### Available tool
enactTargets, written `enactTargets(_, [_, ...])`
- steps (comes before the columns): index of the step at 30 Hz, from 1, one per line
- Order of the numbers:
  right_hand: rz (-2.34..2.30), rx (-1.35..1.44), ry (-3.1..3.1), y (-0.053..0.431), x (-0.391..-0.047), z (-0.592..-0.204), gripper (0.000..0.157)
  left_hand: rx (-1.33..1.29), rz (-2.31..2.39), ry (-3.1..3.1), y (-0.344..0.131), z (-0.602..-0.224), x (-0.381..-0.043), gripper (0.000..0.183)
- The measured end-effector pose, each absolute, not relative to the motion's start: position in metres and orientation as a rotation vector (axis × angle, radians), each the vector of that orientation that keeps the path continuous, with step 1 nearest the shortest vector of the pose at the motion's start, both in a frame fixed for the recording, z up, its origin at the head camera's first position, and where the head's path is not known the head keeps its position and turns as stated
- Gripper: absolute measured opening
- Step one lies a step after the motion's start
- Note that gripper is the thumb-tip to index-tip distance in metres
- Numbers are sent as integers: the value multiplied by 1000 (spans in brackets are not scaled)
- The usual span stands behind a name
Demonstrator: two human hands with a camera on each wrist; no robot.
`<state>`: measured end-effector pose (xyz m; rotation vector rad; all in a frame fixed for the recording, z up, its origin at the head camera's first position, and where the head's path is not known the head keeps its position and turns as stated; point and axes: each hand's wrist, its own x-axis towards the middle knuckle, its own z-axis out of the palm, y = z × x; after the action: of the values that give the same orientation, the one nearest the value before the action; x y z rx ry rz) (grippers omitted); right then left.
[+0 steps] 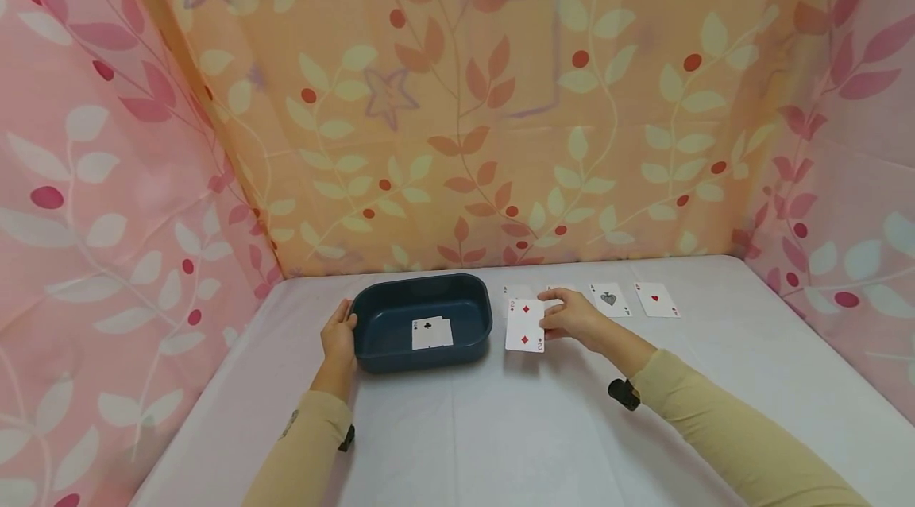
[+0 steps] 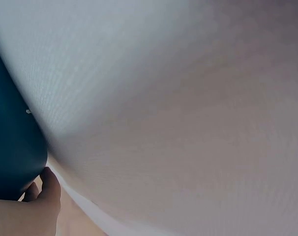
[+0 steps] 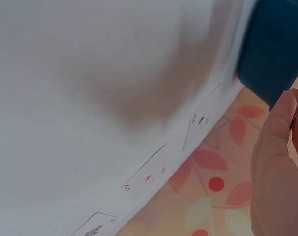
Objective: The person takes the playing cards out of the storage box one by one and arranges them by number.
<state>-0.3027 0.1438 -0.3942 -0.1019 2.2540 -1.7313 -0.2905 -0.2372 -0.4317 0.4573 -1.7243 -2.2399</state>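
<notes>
My left hand (image 1: 338, 334) grips the left end of a dark blue basin (image 1: 422, 361), its thumb at the rim; the left wrist view shows fingers (image 2: 51, 184) against the outer wall. Inside the basin lies a two of clubs (image 1: 429, 336), overlapping another card beneath it. With my right hand (image 1: 569, 316) I pinch a two of diamonds (image 1: 524, 324) by its right edge, face up, just right of the basin and above its shadow. Seen in the right wrist view, the thumb and fingers (image 3: 282, 123) hold that card nearly edge-on.
Along the back runs a row of aces: clubs (image 3: 200, 120), diamonds (image 3: 148, 177), spades (image 1: 608, 299) and hearts (image 1: 656, 299). The two leftmost are partly covered in the head view. A white cloth covers the table (image 1: 515, 443); patterned curtains (image 1: 457, 173) stand behind and at both sides.
</notes>
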Motion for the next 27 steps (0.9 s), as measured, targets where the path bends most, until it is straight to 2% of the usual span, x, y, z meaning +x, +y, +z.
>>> enactTargets(22, [-1658,-79,2249,146,-302,-419,56,439,-2225,-1743,-237,-432,-289,51])
enactTargets(27, [-1650,-74,2249,144,-301,-424,53,448,-2229,-1730,-237,-432,-289,51])
